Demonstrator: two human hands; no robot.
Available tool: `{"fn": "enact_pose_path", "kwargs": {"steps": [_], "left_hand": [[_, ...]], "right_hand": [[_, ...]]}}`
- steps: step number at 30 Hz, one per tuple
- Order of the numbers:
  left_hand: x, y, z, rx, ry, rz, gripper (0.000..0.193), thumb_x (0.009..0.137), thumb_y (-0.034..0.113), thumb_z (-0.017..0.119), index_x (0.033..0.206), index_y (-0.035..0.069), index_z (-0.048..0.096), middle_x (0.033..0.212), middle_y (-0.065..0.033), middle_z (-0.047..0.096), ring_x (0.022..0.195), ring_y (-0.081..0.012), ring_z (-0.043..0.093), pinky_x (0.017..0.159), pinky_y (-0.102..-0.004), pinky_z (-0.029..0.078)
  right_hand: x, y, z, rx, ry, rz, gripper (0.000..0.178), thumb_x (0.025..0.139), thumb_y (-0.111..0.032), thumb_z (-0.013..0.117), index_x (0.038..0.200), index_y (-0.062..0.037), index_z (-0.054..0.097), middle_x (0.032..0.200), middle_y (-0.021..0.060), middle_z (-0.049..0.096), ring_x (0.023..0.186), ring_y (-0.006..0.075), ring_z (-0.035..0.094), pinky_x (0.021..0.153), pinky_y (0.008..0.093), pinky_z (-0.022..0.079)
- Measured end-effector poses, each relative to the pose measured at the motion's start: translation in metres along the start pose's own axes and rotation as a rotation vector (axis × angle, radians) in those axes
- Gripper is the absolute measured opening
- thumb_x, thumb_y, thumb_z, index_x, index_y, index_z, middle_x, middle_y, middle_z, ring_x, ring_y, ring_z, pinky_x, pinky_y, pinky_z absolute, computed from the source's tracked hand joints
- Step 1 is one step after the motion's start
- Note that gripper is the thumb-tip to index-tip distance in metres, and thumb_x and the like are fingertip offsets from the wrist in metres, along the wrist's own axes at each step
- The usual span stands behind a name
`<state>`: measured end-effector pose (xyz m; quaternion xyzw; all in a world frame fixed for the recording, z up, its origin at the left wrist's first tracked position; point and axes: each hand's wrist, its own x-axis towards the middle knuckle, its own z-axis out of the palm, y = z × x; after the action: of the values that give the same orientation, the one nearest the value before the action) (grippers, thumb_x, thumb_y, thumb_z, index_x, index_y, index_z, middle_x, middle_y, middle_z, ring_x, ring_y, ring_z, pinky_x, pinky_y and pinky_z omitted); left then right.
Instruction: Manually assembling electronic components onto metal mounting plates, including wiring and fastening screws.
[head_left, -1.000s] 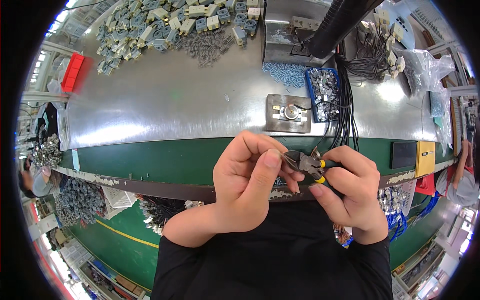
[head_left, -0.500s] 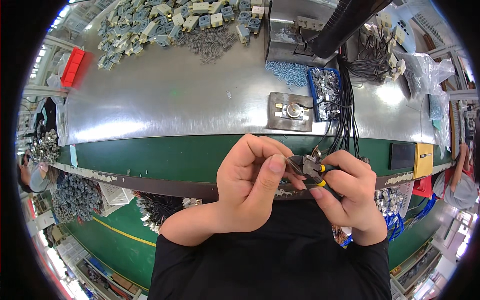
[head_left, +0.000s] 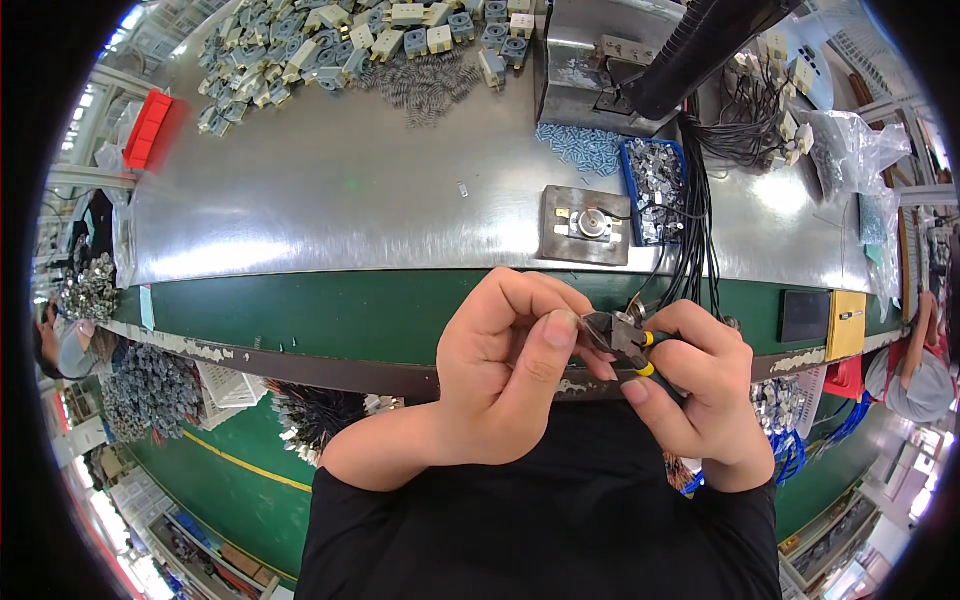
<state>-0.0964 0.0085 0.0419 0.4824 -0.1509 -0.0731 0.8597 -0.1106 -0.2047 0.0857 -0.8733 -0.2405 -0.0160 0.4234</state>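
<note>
My right hand (head_left: 700,385) is closed around the black and yellow handles of a small pair of diagonal cutters (head_left: 622,335). The cutters' jaws point left, up against my left fingertips. My left hand (head_left: 505,370) pinches with thumb and forefinger at the jaw tips; whatever thin piece sits in the pinch is mostly hidden. Just behind the jaws a small round metal part (head_left: 637,309) shows, partly covered by the tool. Both hands are over the bench's front edge. Beyond them a metal block (head_left: 556,246) carries a round thermostat-like part (head_left: 592,223).
A blue tray (head_left: 655,190) of small metal pieces stands beside blue screws (head_left: 580,148) and a bundle of black cables (head_left: 700,225). Grey and white housings (head_left: 330,50) and springs (head_left: 425,85) lie at the back. A dark arm (head_left: 690,60) slants over a metal box.
Both hands keep nearly the same pose at the cutters. The bench scene has shifted very slightly to the right in view.
</note>
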Motion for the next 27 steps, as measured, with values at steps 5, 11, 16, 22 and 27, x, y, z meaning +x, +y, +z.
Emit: {"fn": "enact_pose_path", "kwargs": {"steps": [5, 11, 16, 22, 27], "left_hand": [[0.0003, -0.0009, -0.0004, -0.069, -0.007, 0.004, 0.014, 0.113, 0.008, 0.049, 0.119, -0.005, 0.050, 0.115, -0.0142, 0.063, 0.091, -0.0149, 0.069, 0.080, -0.0320, 0.062], [0.0026, 0.0051, 0.0010, 0.046, -0.042, -0.005, 0.013, 0.114, 0.011, 0.043, 0.111, -0.002, 0.046, 0.109, -0.0221, 0.065, 0.083, -0.0181, 0.070, 0.077, -0.0325, 0.061], [0.0017, 0.0059, 0.0037, 0.033, -0.013, -0.018, 0.013, 0.113, 0.010, 0.042, 0.110, -0.002, 0.046, 0.109, -0.0229, 0.065, 0.082, -0.0180, 0.070, 0.076, -0.0321, 0.061], [0.0017, 0.0056, 0.0033, 0.037, -0.018, -0.009, 0.013, 0.114, 0.010, 0.042, 0.111, -0.003, 0.046, 0.109, -0.0229, 0.065, 0.082, -0.0181, 0.070, 0.075, -0.0318, 0.061], [0.0008, 0.0031, 0.0016, 0.042, -0.019, -0.003, 0.013, 0.114, 0.010, 0.042, 0.111, -0.002, 0.046, 0.109, -0.0224, 0.065, 0.082, -0.0179, 0.070, 0.076, -0.0321, 0.061]], "right_hand": [[0.0023, -0.0023, -0.0036, 0.038, -0.036, 0.037, 0.024, 0.080, -0.015, 0.086, 0.078, -0.0022, 0.065, 0.088, 0.0133, 0.061, 0.065, 0.0263, 0.061, 0.056, 0.0355, 0.049], [0.0021, -0.0018, -0.0056, 0.123, -0.063, 0.054, 0.024, 0.080, -0.014, 0.086, 0.080, -0.0009, 0.066, 0.087, 0.0130, 0.058, 0.069, 0.0263, 0.060, 0.058, 0.0356, 0.048], [0.0028, -0.0010, -0.0063, 0.132, -0.068, 0.049, 0.023, 0.080, -0.014, 0.086, 0.082, -0.0006, 0.067, 0.090, 0.0137, 0.059, 0.071, 0.0270, 0.061, 0.060, 0.0357, 0.049], [0.0032, -0.0019, -0.0081, 0.130, -0.083, 0.059, 0.024, 0.081, -0.016, 0.085, 0.082, -0.0008, 0.067, 0.090, 0.0140, 0.059, 0.072, 0.0274, 0.061, 0.061, 0.0360, 0.049], [0.0037, -0.0042, -0.0082, 0.108, -0.088, 0.071, 0.024, 0.082, -0.016, 0.084, 0.081, -0.0009, 0.066, 0.090, 0.0138, 0.059, 0.071, 0.0275, 0.060, 0.060, 0.0370, 0.049]]}}
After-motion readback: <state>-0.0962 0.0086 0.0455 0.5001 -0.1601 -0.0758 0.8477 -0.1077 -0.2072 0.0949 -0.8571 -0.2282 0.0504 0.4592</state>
